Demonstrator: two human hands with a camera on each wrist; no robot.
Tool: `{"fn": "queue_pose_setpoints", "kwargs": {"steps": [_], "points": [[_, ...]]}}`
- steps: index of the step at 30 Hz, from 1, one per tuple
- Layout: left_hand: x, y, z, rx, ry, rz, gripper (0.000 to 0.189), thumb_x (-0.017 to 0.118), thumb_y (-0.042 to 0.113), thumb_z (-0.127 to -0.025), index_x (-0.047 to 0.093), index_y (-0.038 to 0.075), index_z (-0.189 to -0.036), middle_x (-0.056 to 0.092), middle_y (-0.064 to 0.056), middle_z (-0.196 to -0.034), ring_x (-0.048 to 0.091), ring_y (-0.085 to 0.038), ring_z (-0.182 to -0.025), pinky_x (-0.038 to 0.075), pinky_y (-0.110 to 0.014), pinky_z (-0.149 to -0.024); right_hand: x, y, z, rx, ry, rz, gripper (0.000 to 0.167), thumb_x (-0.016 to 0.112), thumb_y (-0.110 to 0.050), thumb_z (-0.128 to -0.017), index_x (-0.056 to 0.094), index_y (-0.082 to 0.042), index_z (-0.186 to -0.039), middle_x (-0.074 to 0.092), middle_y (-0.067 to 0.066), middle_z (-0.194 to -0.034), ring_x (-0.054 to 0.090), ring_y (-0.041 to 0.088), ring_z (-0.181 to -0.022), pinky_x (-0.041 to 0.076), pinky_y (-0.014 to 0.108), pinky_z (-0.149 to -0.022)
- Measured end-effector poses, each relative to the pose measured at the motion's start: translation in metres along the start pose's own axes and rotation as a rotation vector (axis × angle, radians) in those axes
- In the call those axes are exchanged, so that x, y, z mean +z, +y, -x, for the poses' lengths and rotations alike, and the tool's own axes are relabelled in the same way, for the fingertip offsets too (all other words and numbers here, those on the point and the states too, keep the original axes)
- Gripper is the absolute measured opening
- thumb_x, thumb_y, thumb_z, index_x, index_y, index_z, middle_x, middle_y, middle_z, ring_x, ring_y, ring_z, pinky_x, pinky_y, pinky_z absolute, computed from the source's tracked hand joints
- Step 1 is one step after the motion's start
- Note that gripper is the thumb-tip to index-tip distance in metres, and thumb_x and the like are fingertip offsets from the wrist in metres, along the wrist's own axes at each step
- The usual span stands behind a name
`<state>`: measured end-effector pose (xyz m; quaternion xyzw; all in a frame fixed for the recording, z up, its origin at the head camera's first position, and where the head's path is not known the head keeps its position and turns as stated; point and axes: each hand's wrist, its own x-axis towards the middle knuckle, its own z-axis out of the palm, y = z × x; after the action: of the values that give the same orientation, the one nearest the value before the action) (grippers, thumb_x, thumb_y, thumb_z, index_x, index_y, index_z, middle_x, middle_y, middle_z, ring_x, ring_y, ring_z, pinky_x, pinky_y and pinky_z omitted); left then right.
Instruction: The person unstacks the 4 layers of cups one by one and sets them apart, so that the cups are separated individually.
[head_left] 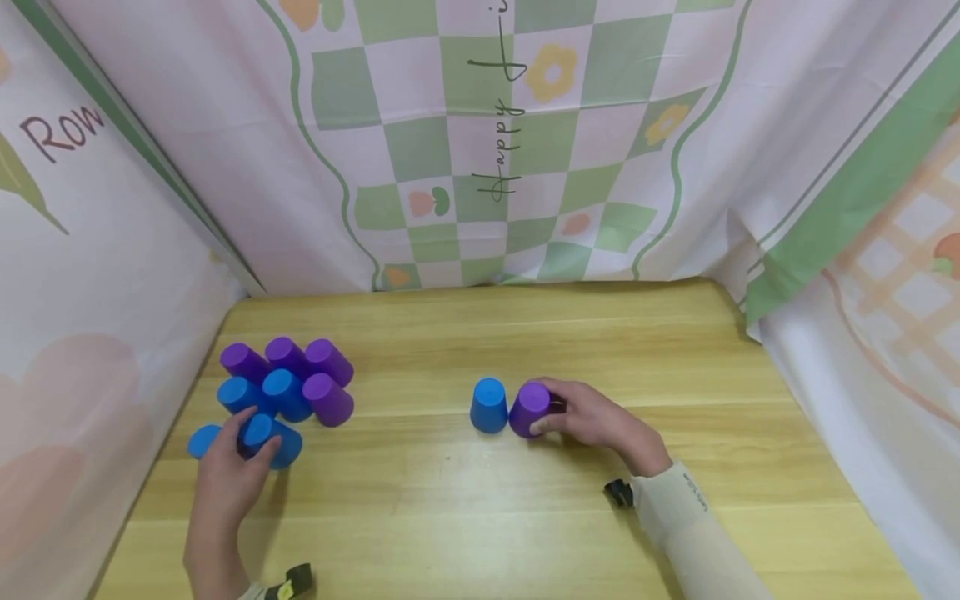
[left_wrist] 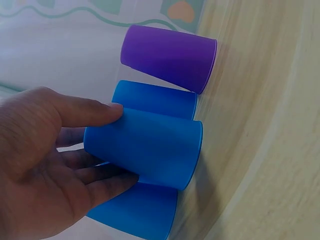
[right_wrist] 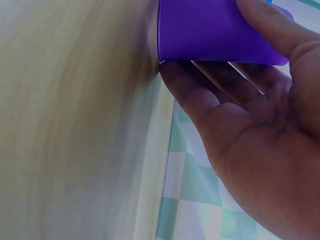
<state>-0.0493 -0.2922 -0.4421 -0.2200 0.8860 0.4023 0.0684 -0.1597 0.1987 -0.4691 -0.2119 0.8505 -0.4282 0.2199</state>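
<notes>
My left hand (head_left: 231, 482) holds an upturned blue cup (head_left: 279, 440) at the front of a cluster, thumb on one side and fingers on the other. In the left wrist view that blue cup (left_wrist: 147, 147) overlaps other blue cups, with a purple cup (left_wrist: 170, 57) beyond. Around the middle of the table, my right hand (head_left: 592, 414) grips an upturned purple cup (head_left: 529, 407) between thumb and fingers. Close on its left stands another blue cup (head_left: 489, 407). The right wrist view has the gripped purple cup (right_wrist: 215, 32) with its rim at the tabletop.
Several purple cups (head_left: 328, 360) and blue cups (head_left: 287, 393) stand upside down, close together, on the left of the wooden table (head_left: 450, 517). A patterned curtain (head_left: 480, 150) hangs behind the back edge, and more cloth lines both sides.
</notes>
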Motion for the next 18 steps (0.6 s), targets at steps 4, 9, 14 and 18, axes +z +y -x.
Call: {"fn": "queue_pose_setpoints", "kwargs": {"steps": [4, 9, 14, 18], "points": [[-0.0007, 0.0009, 0.0005, 0.000, -0.003, 0.000, 0.076, 0.059, 0.029, -0.108, 0.017, 0.009, -0.169, 0.027, -0.034, -0.166, 0.031, -0.058, -0.150, 0.034, -0.073, -0.118, 0.0002, -0.0002, 0.0000, -0.004, 0.000, -0.001, 0.039, 0.081, -0.030, -0.093, 0.068, -0.027, -0.129, 0.073, -0.003, -0.121, 0.065, 0.023, -0.118, 0.052, 0.056, -0.109], [-0.0012, 0.0013, 0.0003, -0.002, 0.002, -0.004, 0.076, 0.059, 0.029, -0.108, 0.018, 0.009, -0.169, 0.026, -0.035, -0.166, 0.030, -0.059, -0.150, 0.034, -0.073, -0.117, -0.0001, -0.0002, -0.0004, -0.018, -0.004, -0.004, 0.038, 0.081, -0.029, -0.094, 0.068, -0.025, -0.129, 0.073, -0.002, -0.120, 0.066, 0.023, -0.118, 0.052, 0.056, -0.109], [-0.0012, 0.0020, 0.0008, -0.007, 0.004, -0.002, 0.075, 0.059, 0.028, -0.109, 0.019, 0.009, -0.169, 0.026, -0.034, -0.167, 0.030, -0.058, -0.150, 0.034, -0.073, -0.118, 0.0000, 0.0006, -0.0005, -0.014, -0.003, -0.002, 0.038, 0.081, -0.030, -0.093, 0.068, -0.026, -0.129, 0.073, -0.003, -0.120, 0.066, 0.023, -0.118, 0.052, 0.056, -0.109], [-0.0009, 0.0021, 0.0015, -0.007, 0.009, 0.004, 0.074, 0.059, 0.027, -0.108, 0.020, 0.009, -0.168, 0.026, -0.033, -0.167, 0.029, -0.058, -0.151, 0.033, -0.073, -0.118, -0.0001, 0.0014, -0.0008, -0.011, -0.004, -0.004, 0.040, 0.082, -0.030, -0.093, 0.068, -0.025, -0.129, 0.073, -0.002, -0.120, 0.066, 0.024, -0.118, 0.052, 0.057, -0.109]]}}
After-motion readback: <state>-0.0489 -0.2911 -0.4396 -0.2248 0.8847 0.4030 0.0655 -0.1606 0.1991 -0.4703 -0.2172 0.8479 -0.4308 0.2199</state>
